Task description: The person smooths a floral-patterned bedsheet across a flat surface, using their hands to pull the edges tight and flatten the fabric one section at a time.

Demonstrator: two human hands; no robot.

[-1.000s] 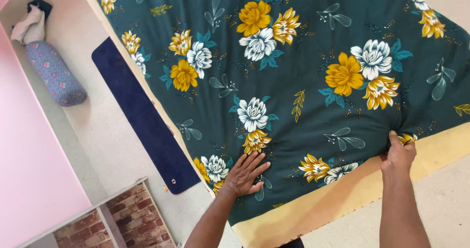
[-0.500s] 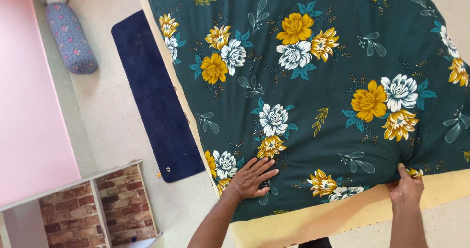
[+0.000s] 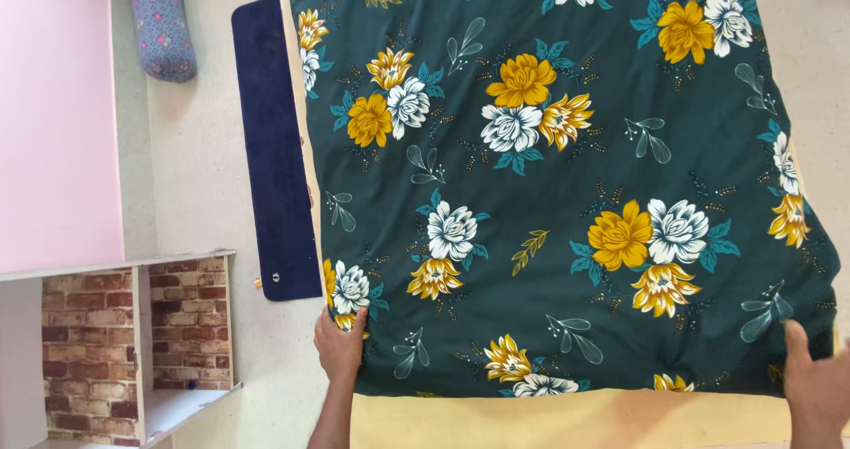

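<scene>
A dark green bed sheet with yellow and white flowers lies spread over a cream yellow mattress. My left hand grips the sheet's near left corner, fingers curled on the cloth. At the lower right edge of the view, my right hand holds the sheet's near right corner, thumb up on the fabric; part of that hand is cut off by the frame.
A navy blue mat lies on the pale floor beside the mattress. A blue patterned bolster pillow rests at the top left by the pink wall. A shelf unit with brick pattern stands at the lower left.
My left hand slid from flat on the sheet out to its left corner and took hold. My right hand moved further right. The view shifted, bringing the shelf and the sheet's near edge closer.
</scene>
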